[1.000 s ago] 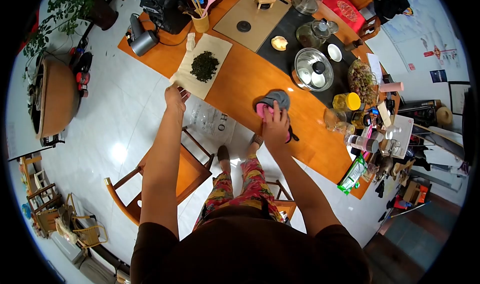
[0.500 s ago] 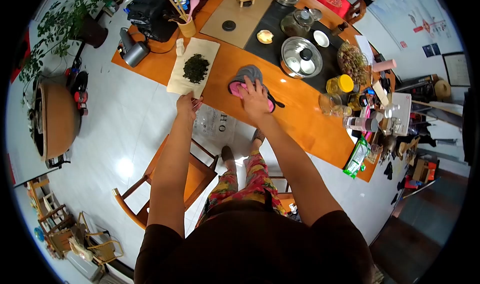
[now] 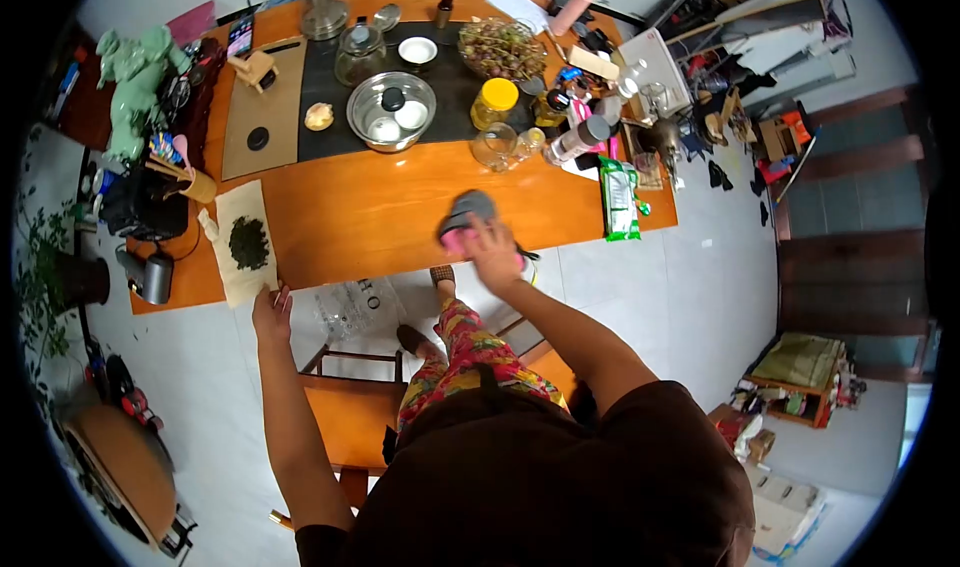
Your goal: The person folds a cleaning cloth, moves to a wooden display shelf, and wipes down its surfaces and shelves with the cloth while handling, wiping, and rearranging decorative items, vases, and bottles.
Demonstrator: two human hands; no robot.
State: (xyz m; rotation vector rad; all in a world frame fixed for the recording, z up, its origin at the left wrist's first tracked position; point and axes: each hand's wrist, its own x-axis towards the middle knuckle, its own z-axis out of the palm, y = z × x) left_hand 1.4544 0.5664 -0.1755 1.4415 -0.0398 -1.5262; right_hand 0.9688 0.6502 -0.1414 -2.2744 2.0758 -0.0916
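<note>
Room with pale tiled floor [image 3: 640,307], chair [image 3: 350,422] below, long wooden bench [image 3: 350,212] across the view. Right grip [image 3: 490,252]: spread over the grey-and-pink cloth item [image 3: 468,209], palm down, slightly blurred; can't tell how hard it presses. Left grip [image 3: 272,312]: at the near bench edge, fingers partly bent by the lower end of the beige sheet [image 3: 238,209]; can't tell if pinching the sheet or just touching.

Cloth item on bare wood near the front edge, right of centre. Long axis slanting, from grey end toward the far side and left, to pink end toward the near edge and right. Dark strap [image 3: 532,256] trailing off the near-right end.

Progress, as judged: seemingly midway. Dark leaves [image 3: 249,243] already heaped on the sheet, sheet laid out flat on the bench; cloth item in use under the hand, not set aside. Hard to say how much is left.

Farther out: brown board [image 3: 278,117], black mat [image 3: 322,79], lidded steel pan [image 3: 365,117], glass teapot [image 3: 360,64], yellow-lidded jar [image 3: 495,102]; green packet [image 3: 620,199] toward the right end, utensil cup [image 3: 200,187] at left.
</note>
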